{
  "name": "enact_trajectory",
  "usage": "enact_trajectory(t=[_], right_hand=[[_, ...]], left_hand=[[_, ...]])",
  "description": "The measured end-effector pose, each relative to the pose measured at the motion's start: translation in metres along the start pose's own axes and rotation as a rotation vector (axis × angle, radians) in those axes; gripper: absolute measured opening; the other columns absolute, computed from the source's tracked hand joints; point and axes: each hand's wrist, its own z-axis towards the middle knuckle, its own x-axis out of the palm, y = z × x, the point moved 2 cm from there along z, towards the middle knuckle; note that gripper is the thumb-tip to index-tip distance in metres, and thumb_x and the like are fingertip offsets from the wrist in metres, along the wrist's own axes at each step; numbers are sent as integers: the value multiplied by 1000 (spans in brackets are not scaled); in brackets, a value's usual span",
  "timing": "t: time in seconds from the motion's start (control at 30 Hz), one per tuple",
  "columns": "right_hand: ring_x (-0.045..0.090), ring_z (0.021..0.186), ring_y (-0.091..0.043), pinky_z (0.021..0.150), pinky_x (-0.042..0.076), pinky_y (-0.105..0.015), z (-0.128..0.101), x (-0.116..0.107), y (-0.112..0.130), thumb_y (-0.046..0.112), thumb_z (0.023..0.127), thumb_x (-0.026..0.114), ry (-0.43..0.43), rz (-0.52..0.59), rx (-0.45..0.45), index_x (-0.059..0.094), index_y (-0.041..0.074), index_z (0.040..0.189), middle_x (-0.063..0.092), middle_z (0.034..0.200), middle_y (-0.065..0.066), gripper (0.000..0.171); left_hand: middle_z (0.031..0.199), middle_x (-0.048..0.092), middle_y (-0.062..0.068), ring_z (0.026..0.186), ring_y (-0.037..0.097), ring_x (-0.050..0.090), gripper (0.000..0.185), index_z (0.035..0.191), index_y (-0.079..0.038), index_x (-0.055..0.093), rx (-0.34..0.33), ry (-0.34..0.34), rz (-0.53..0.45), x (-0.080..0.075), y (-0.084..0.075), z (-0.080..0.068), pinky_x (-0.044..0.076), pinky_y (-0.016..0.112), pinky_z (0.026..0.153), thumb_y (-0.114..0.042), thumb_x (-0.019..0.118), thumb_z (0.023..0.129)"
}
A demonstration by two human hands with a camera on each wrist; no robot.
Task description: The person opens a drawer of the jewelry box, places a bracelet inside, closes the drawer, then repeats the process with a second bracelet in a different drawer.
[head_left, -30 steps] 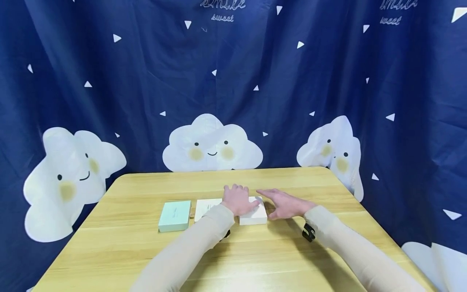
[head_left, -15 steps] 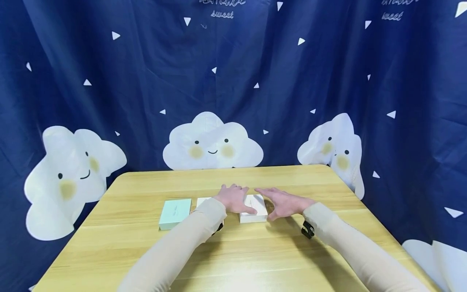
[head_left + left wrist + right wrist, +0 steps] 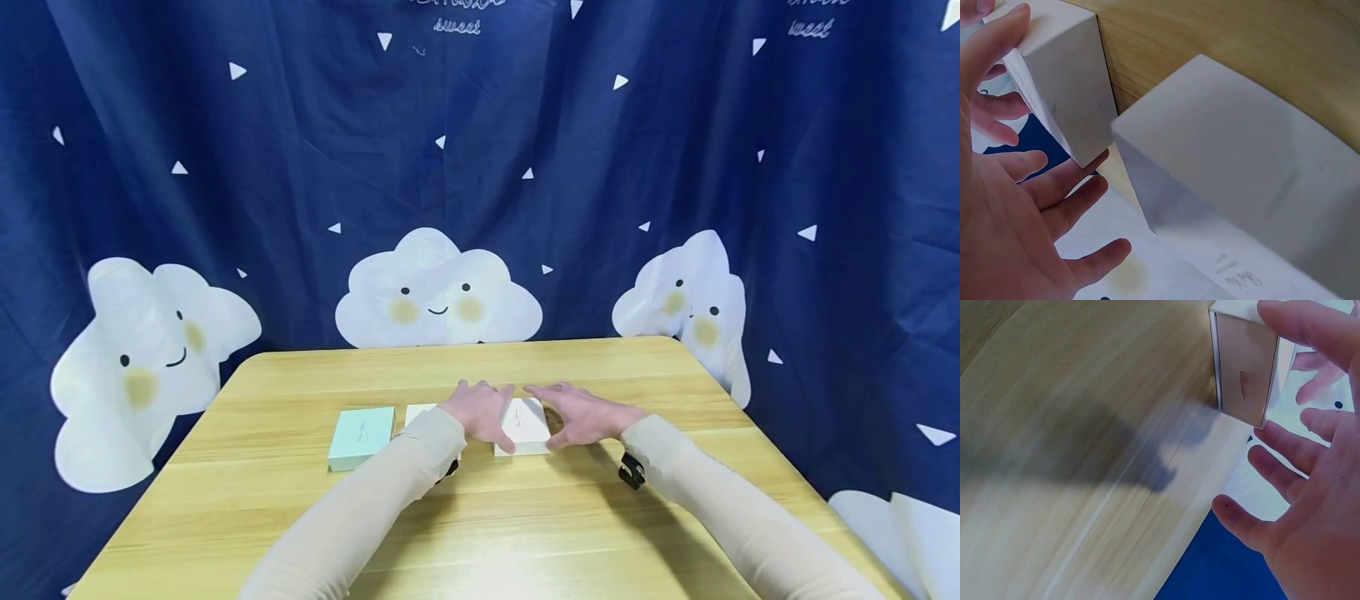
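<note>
**Closing both hands in on the white box**

Framing the white box (image 3: 523, 423) from either side, the two hands now stand nearer its walls than they did a second ago, when the right hand (image 3: 583, 417) was still set off to the box's right. The left hand (image 3: 480, 411) has slid slightly so more of the lid shows. I judge this as a two-handed grip about to form, not yet made.

Both hands are spread wide, fingers straight; the left wrist view shows fingertips (image 3: 997, 37) touching the box's side, and the right wrist view shows a finger (image 3: 1310, 328) over its top edge.

The box is small, square, plain white with faint lettering on the lid. It sits flat on the desk (image 3: 525, 533). Left of it lies a second white box (image 3: 418, 413), then a mint-green box (image 3: 362, 435).
</note>
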Motion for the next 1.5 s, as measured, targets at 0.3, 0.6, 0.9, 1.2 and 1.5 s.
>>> enact_trajectory(t=[0.3,0.6,0.9,1.2,1.5], right_hand=[[40,142,-30,115,35,-53,6,-1,6,31,80,83,-3,-42,-33,28,13,160,41,159,-6,99],[41,141,-29,115,37,-52,14,-3,11,33,81,83,5,-43,-49,29,14,160,42,159,-5,97],[34,147,-34,117,31,-56,15,-2,15,36,83,82,26,-36,-15,27,18,161,38,161,-3,97],[38,144,-26,116,35,-50,16,3,15,36,82,82,14,-36,-27,29,18,160,39,160,-1,96],[42,140,-27,113,38,-49,15,3,17,34,82,82,-5,-41,-71,34,13,158,44,157,-4,92]], left_hand=[[143,60,4,138,30,48,115,159,-14,30,-20,-4,-19,-1,9,-4,28,62,116,-67,79,70],[142,61,3,138,30,48,114,160,-14,29,-30,-1,-32,-4,17,-11,28,63,115,-65,79,71],[145,58,3,139,31,46,115,160,-14,27,-33,12,-41,-3,19,-15,25,66,116,-66,78,72],[146,57,4,139,30,47,115,160,-14,29,-35,24,-44,-1,19,-17,27,65,115,-67,78,71],[148,55,5,138,30,47,116,160,-14,28,-28,26,-48,1,23,-17,33,63,111,-71,75,72]])
